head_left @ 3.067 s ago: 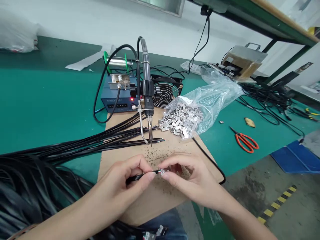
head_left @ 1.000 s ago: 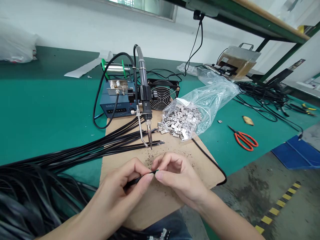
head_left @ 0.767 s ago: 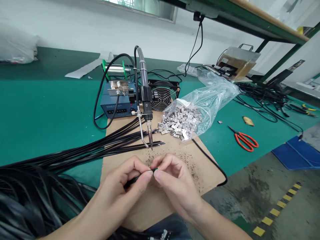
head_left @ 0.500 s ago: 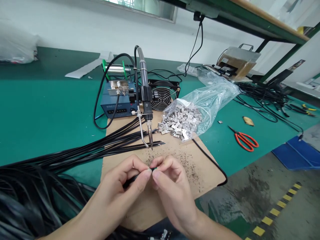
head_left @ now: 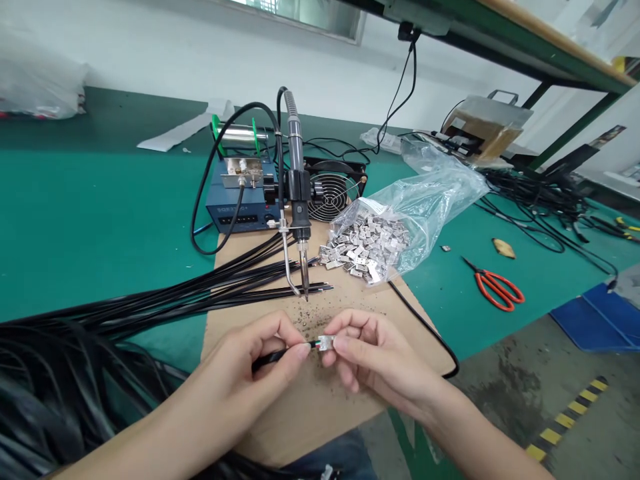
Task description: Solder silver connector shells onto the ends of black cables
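A black cable (head_left: 270, 359) is pinched between the thumb and finger of my left hand (head_left: 265, 353). Thin coloured wires show at its stripped end. My right hand (head_left: 360, 347) grips a small silver USB connector (head_left: 326, 342) between thumb and fingertips. The wires meet the connector's near end; whether they are joined cannot be made out. Just above my hands, a soldering iron (head_left: 300, 207) hangs tip-down in its stand. Beside its tip ends a bent metal solder-feed tube (head_left: 290, 270).
A plastic bag (head_left: 440, 193) spills silver connectors (head_left: 367, 247) onto the cardboard (head_left: 275, 413). Behind stand a blue soldering station (head_left: 235, 207), a solder spool (head_left: 240, 135) and a fan (head_left: 333, 193). Black cables (head_left: 165, 300) lie left, red-handled scissors (head_left: 497, 290) right.
My right hand has shifted right and its fingers have opened out somewhat, so the silver connector at the cable's end now shows. My left hand keeps hold of the cable. The view has shifted slightly.
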Tool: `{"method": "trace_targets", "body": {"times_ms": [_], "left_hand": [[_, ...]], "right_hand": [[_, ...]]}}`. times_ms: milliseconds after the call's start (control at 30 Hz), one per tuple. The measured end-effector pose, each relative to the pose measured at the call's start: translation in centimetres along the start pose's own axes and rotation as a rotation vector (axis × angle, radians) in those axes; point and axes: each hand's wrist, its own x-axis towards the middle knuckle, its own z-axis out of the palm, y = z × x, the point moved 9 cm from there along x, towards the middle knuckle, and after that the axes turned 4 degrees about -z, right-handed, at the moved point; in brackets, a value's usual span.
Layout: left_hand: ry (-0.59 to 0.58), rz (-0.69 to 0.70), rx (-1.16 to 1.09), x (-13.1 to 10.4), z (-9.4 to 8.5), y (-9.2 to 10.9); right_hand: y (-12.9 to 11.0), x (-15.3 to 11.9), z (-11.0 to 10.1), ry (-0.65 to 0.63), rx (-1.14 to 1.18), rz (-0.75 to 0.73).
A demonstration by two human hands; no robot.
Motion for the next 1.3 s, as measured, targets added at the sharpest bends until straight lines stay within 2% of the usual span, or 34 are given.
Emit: {"method": "trace_targets", "body": {"times_ms": [167, 333, 633, 867, 1300], "left_hand": [[-0.009, 0.001, 0.146, 1.3, -1.1, -0.5], [0.018, -0.058, 0.176, 2.6, -2.1, -1.3], [0.119, -0.161, 0.158, 3.3, -3.2, -2.3], [0.171, -0.1, 0.035, 2.9, -3.2, -1.9], [0.242, -0.081, 0.013, 2.6, -3.3, -1.2]], "right_hand": [[-1.6, 1.2, -0.5, 0.047, -0.22, 0.031], [-2.1, 3.1, -0.8, 0.038, -0.345, 0.1], [-2.5, 5.4, -0.7, -0.022, -0.359, 0.114], [-2.7, 5.2, -0.7, -0.012, -0.335, 0.112], [-2.6, 5.2, -0.7, -0.046, -0.278, 0.101]]}}
